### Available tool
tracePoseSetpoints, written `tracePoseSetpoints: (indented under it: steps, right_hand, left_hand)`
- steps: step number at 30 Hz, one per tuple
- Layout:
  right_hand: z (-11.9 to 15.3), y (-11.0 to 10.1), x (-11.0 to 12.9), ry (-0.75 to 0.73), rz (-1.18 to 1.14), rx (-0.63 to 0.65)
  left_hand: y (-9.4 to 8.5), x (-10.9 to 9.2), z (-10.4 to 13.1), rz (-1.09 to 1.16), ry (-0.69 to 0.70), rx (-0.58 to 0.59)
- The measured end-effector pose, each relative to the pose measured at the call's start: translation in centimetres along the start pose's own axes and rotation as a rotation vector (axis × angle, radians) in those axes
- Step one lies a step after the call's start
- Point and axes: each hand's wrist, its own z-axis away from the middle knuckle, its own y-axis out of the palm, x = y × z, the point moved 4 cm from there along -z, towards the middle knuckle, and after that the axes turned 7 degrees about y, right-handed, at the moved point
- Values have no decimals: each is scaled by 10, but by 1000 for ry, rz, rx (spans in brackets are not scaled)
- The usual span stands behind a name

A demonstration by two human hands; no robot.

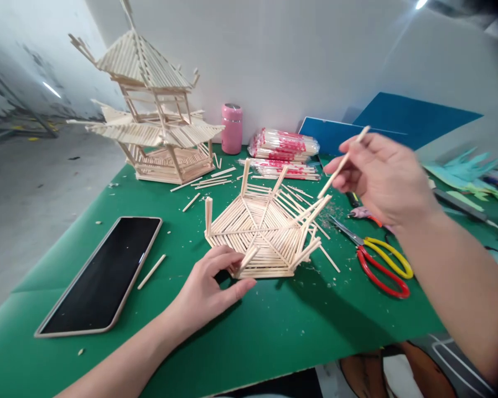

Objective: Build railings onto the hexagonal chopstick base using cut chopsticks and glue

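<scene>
A hexagonal base of thin wooden sticks [228, 225] with short upright posts at its corners rests on the green table. At its near left corner is my left hand [211, 282], fingers curled around the edge by a post and thumb in front. Above the base's right side, my right hand [382, 177] pinches a single wooden stick [343, 161] between thumb and fingers. The held stick slants, its lower end over the right-hand posts; whether it touches them I cannot tell.
A finished-looking stick pagoda [157, 127] stands at back left. A phone [102, 276] lies at left, scissors [377, 260] at right. Behind are a pink bottle [232, 130], bagged sticks [284, 146] and blue boards [410, 121]. Loose sticks [213, 181] are scattered on the green table [274, 331].
</scene>
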Motion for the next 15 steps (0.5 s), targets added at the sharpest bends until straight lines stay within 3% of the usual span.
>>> tracePoseSetpoints:
  steps: [7,10,13,15]
  right_hand:
    - [13,40,-7,93,-60,261]
    - [24,51,3,89,-77,347]
    - [38,63,17,65,-98,429]
    - [47,69,27,32,-103,471]
  left_hand:
    - [-22,-14,6,-9,34,-256]
    - [-29,-41,5,-104,100,-365]
    - [-27,-74,-4,-117,165,-378]
    - [-22,-90,-14,-34,147,-317]
